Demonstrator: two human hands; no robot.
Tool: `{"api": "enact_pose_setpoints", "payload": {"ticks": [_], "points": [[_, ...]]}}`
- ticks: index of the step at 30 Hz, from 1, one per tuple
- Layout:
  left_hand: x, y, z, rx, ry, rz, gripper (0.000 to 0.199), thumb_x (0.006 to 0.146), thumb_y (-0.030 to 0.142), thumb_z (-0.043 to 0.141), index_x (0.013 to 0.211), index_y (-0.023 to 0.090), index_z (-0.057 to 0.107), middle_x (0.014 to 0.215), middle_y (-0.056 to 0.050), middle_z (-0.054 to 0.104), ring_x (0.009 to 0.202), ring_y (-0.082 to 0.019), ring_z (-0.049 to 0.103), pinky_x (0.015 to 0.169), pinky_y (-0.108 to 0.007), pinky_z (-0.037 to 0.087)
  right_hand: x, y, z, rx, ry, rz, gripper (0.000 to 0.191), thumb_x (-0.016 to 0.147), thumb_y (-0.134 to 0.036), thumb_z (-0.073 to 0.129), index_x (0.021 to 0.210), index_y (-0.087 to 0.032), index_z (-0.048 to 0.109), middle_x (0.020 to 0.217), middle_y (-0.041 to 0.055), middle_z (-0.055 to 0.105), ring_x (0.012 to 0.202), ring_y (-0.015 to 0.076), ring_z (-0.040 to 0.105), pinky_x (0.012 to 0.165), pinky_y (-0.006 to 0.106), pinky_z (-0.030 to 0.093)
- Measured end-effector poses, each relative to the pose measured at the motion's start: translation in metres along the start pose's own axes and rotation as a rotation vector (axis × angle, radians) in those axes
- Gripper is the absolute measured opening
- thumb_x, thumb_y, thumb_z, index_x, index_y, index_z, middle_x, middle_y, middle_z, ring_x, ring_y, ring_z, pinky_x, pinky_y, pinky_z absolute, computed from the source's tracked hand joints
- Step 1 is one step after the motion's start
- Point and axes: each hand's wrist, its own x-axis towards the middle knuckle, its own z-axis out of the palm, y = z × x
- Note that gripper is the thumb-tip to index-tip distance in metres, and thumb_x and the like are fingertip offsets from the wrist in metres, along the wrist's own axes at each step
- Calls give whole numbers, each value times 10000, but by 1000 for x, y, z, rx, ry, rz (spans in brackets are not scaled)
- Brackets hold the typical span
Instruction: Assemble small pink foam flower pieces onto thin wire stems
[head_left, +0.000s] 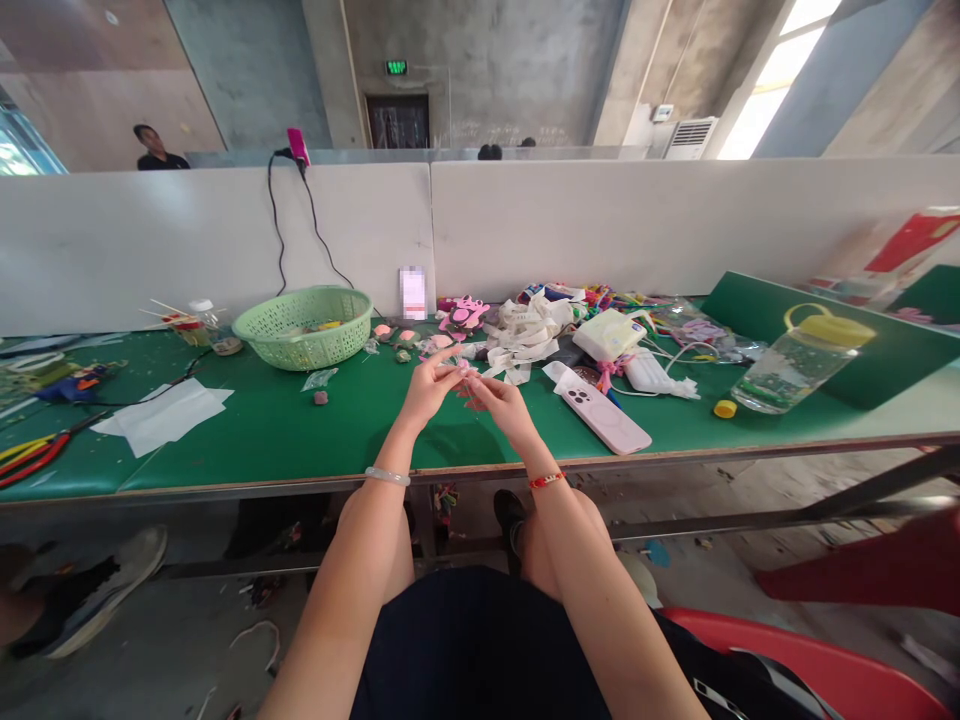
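Observation:
Above the green tabletop (285, 440), near its front edge, my two hands meet at a small pinkish-white item (465, 368). Its kind is too small to make out. My left hand (429, 392) pinches it between thumb and fingertips, with one finger lifted. From the other side my right hand (501, 402) closes thumb and forefinger on its lower part. Just under the fingers a few small reddish pieces (474, 403) show on the table. Beyond the hands lie a pink cut-out shape (465, 316) and a heap of white strips (534, 330).
A green plastic basket (304, 345) stands left, white paper (166, 415) beside it. Right of my hands lie a pink phone (600, 408), a tissue pack (609, 334) and a water bottle (799, 365). A second phone (412, 293) leans against the partition (600, 220). Pliers (45, 455) lie far left.

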Motion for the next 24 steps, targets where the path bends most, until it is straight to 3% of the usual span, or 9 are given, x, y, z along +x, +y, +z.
{"api": "enact_pose_setpoints", "payload": {"ticks": [3, 6, 14, 18, 24], "points": [[-1, 2, 1, -17, -5, -9, 573, 716, 432, 787, 1184, 123, 670, 906, -116, 777, 872, -254, 728, 802, -373, 580, 0, 3, 3, 70, -68, 10, 488, 623, -616, 796, 845, -183, 764, 741, 53, 757, 741, 216, 721, 762, 353, 588], [-1, 3, 3, -18, -21, -11, 476, 720, 436, 785, 1070, 122, 715, 954, -129, 775, 925, -271, 727, 853, -401, 570, 1, 5, 4, 74, -30, -1, 424, 599, -576, 823, 748, -185, 757, 652, 44, 738, 649, 205, 703, 735, 363, 592], [-3, 7, 7, -18, -43, -12, 407, 726, 421, 784, 1021, 144, 741, 985, -124, 775, 986, -291, 720, 902, -426, 563, -1, -1, 5, 53, 20, -56, 357, 599, -501, 845, 716, -180, 743, 664, 49, 732, 618, 198, 686, 631, 332, 581], [-3, 6, 7, -27, -22, 10, 434, 723, 441, 779, 1035, 143, 736, 974, -119, 776, 963, -284, 723, 897, -423, 565, -2, -4, 4, 30, 39, -51, 397, 648, -554, 808, 769, -178, 760, 668, 47, 733, 597, 176, 671, 619, 310, 571], [-2, 7, 4, -78, 17, 17, 523, 710, 472, 788, 1112, 148, 709, 971, -109, 776, 929, -268, 726, 889, -421, 567, -3, -10, -3, 65, -32, 6, 562, 728, -698, 670, 872, -164, 769, 769, 78, 766, 623, 176, 699, 665, 320, 583]]}}
